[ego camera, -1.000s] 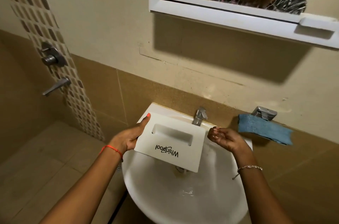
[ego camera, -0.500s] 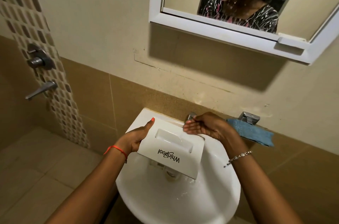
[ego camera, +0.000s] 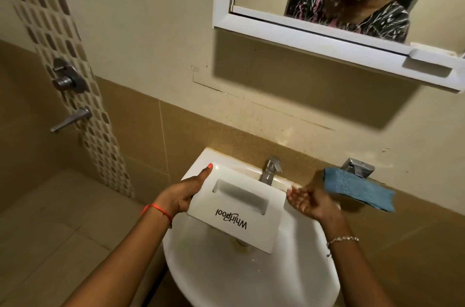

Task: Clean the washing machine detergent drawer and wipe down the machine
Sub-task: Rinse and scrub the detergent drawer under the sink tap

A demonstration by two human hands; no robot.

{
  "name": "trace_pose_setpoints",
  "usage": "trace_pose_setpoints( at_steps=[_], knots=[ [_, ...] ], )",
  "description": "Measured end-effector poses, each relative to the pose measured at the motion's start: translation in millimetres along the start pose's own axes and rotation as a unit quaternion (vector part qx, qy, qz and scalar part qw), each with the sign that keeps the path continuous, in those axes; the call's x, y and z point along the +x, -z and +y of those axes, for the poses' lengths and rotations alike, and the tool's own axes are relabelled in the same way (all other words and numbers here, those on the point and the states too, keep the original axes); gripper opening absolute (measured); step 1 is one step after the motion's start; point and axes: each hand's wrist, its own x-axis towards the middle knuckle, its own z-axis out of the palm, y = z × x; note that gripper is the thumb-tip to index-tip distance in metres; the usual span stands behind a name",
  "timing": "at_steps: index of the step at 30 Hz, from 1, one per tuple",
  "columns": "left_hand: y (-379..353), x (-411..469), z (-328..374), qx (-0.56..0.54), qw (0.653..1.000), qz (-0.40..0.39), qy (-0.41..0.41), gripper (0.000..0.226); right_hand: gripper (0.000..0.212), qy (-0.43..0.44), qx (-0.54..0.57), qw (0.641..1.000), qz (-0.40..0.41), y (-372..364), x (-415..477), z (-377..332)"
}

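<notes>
Presently, left hand [ego camera: 181,196]: grips detergent drawer [ego camera: 239,213] by its left edge.
detergent drawer: held over sink [ego camera: 251,289], before tap [ego camera: 270,171].
right hand [ego camera: 305,202]: empty, fingers loosely spread.
blue cloth [ego camera: 357,191]: idle by wall.
progress: drawer removed; rinsing and machine wipe-down likely remain.

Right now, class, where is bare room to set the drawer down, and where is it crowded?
Free: the sink bowl between drawer and near rim. Crowded: back right, where tap, right hand and blue cloth bunch together.
</notes>
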Motion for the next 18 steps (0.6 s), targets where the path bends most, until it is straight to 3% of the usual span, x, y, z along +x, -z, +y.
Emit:
trace_pose_setpoints(
  at_steps=[2, 4, 6, 7, 9, 11, 13, 16, 18],
  knots=[
    [2, -3, -1, -0.016, 1.000, 0.001, 0.001, 0.052, 0.031, -0.013, -0.063, 0.998, 0.006, 2, 7, 20],
    [4, -5, -1, -0.026, 1.000, -0.004, 0.001, 0.050, 0.032, 0.017, -0.162, 0.986, -0.045, -3, 7, 37],
    [5, -7, -1, -0.033, 0.999, -0.005, -0.007, 0.049, 0.018, 0.139, -0.327, 0.931, -0.084, -10, 19, 51],
    [5, -7, -2, -0.039, 0.999, -0.003, -0.012, 0.049, 0.021, 0.169, -0.397, 0.895, -0.114, -13, 29, 56],
    [6, -6, -3, -0.055, 0.998, 0.000, -0.018, 0.052, 0.017, 0.185, -0.435, 0.867, -0.160, -7, 54, 68],
    [7, -6, -4, -0.069, 0.997, -0.006, -0.021, 0.056, 0.025, 0.258, -0.454, 0.834, -0.175, -10, 55, 70],
    [7, -5, -4, -0.073, 0.997, -0.013, -0.020, 0.058, 0.021, 0.294, -0.446, 0.825, -0.186, -15, 46, 67],
    [4, -4, -3, -0.061, 0.998, -0.014, -0.016, 0.059, 0.026, 0.253, -0.460, 0.827, -0.202, 8, 58, 64],
    [3, -3, -3, -0.055, 0.998, -0.011, -0.017, 0.058, 0.041, 0.167, -0.390, 0.881, -0.211, 7, 34, 52]
  ],
)
